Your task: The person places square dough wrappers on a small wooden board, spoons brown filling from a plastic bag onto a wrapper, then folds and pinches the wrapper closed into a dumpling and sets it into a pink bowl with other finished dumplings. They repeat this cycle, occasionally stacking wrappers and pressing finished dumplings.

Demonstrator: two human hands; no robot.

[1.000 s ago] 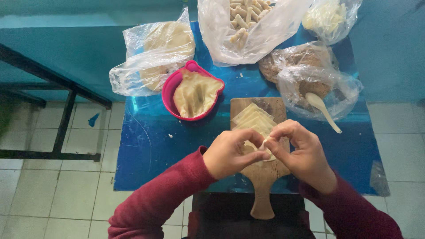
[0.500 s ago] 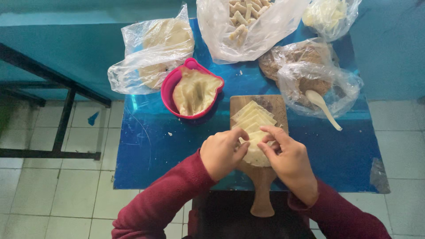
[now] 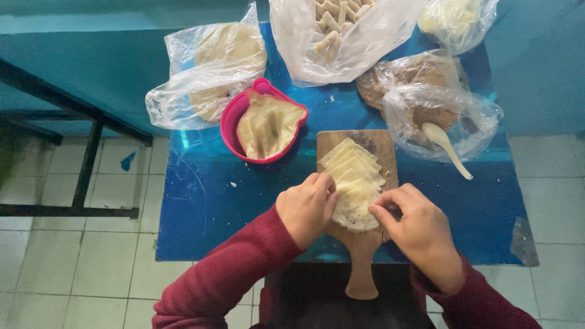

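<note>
A stack of thin pale dough sheets (image 3: 352, 183) lies on a wooden board (image 3: 364, 244). The stack sits right between the two hands. Its long side runs away from the person, up and a little to the left, and the sheets are fanned out like steps.

The left hand (image 3: 306, 207) is on the left edge of the stack. Its fingers curl in and pinch the edge of the near sheet. The right hand (image 3: 419, 230) is on the right side, at the near end of the stack. Its fingertips are bent and press on the edge of the bottom sheet, which looks round and a bit speckled. Both hands touch the dough, so neither is closer than the other. Both are narrow, nipping dough, not spread wide.

The board's handle points back toward the person, between the two arms. The board rests on a blue desk (image 3: 201, 213).

Just beyond the left hand is a pink bowl (image 3: 234, 119) with a floppy dough piece in it. Farther out on that side is a clear bag with flat round dough (image 3: 210, 67). Beyond the right hand is a bag of brown filling (image 3: 426, 103) with a white spoon (image 3: 445, 146) in it. At the far edge is a bag of finished rolls (image 3: 335, 30).
</note>
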